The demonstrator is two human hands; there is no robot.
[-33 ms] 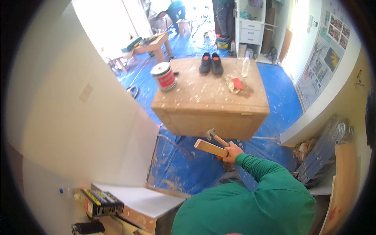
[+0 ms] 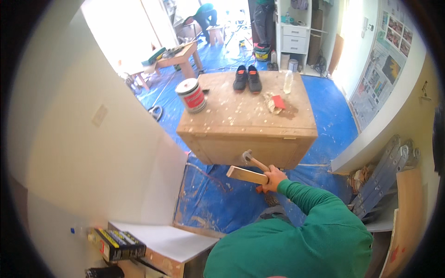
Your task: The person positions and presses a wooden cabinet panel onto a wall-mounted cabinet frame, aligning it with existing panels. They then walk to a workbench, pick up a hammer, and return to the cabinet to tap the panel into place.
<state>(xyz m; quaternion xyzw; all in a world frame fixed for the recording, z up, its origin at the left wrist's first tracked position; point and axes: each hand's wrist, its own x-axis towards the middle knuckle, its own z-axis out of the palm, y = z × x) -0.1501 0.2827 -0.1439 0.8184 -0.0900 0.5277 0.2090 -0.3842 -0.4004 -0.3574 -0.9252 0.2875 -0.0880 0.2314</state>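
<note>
My right hand [image 2: 275,179] is closed around a claw hammer [image 2: 258,164] and a short wooden block [image 2: 247,175] together. The hammer's metal head points away from me, and the block lies just on the near side of its handle. Both are held in front of a large wooden chest [image 2: 245,147], low over the floor. My left hand is out of sight. On the chest's lid stand a red and white paint can [image 2: 191,97], a pair of dark shoes [image 2: 247,79], a clear bottle [image 2: 288,82] and a crumpled cloth with a red piece [image 2: 276,102].
Blue sheeting [image 2: 213,194] covers the floor. A wall [image 2: 116,139] rises on my left, with a white panel [image 2: 162,236] and a black box [image 2: 117,244] below. A folded ladder [image 2: 378,173] leans at right. Far off are a workbench [image 2: 178,56] and two other people.
The view has shifted slightly, so the chest and the things on it sit a little farther left and lower. Hammer and block stay in my right hand.
</note>
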